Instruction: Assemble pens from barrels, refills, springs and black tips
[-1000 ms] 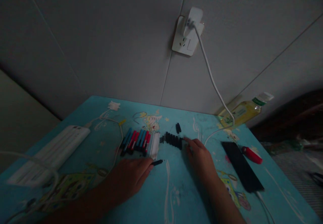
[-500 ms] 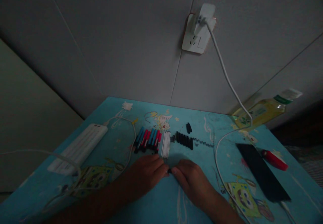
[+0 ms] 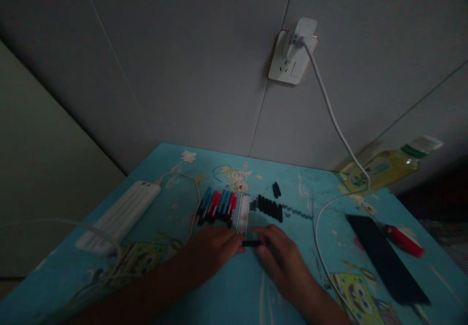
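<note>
Between my hands, low over the blue tabletop, a thin black pen part (image 3: 251, 243) lies sideways. My left hand (image 3: 215, 248) pinches its left end, and the fingertips of my right hand (image 3: 280, 254) close on the other end. Just beyond the left fingers stands a row of red and blue pen barrels (image 3: 217, 207) with black ends. Beside it lies a bundle of white pen refills (image 3: 243, 213). Farther right are several short black tubes (image 3: 269, 208) side by side, and a line of tiny dark pieces (image 3: 298, 211) too small to name.
A white power strip (image 3: 119, 215) lies at left with its cable. To the right are a white charging cable (image 3: 317, 227), a dark phone-like slab (image 3: 387, 256), a red object (image 3: 404, 240) and a bottle of yellow liquid (image 3: 387, 169). Two black pieces (image 3: 276, 189) sit farther back.
My hands have moved slightly apart, so more of the black pen part shows between them. The whole view has shifted a little.
</note>
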The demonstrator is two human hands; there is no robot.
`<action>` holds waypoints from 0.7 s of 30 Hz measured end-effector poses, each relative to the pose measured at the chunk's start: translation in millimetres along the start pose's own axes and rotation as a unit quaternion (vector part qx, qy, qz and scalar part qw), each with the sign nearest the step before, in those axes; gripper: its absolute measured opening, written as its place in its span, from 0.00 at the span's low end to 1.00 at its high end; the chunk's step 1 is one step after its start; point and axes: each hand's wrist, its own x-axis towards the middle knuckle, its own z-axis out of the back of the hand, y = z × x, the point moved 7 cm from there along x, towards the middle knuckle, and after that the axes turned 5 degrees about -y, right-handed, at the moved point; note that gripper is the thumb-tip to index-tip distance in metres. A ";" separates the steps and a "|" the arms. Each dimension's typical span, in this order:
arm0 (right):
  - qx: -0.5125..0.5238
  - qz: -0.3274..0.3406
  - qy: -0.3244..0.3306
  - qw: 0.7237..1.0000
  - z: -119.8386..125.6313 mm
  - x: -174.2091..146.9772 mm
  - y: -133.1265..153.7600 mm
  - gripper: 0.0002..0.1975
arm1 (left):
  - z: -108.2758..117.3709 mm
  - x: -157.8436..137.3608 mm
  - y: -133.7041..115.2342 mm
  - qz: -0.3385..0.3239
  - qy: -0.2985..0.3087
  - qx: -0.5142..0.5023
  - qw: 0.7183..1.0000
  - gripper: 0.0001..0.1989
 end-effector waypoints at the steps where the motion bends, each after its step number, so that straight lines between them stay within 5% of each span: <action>1: 0.004 -0.008 -0.002 1.000 0.5 0.0 -2.2 0.10 | -0.3 -0.3 0.6 0.004 0.003 0.005 1.000 0.09; 8: 0.015 -0.014 -0.015 1.000 -1.3 1.3 -3.3 0.03 | -0.4 -0.1 -1.2 0.012 0.002 0.010 1.000 0.07; 14: 0.004 -0.021 0.015 1.000 -8.2 -2.4 -1.9 0.08 | -1.8 -0.7 -1.9 0.016 0.013 -0.006 1.000 0.07; 21: 0.033 -0.043 -0.024 0.998 -3.0 -1.0 0.7 0.11 | -0.8 -1.8 1.8 0.034 -0.014 -0.013 0.999 0.07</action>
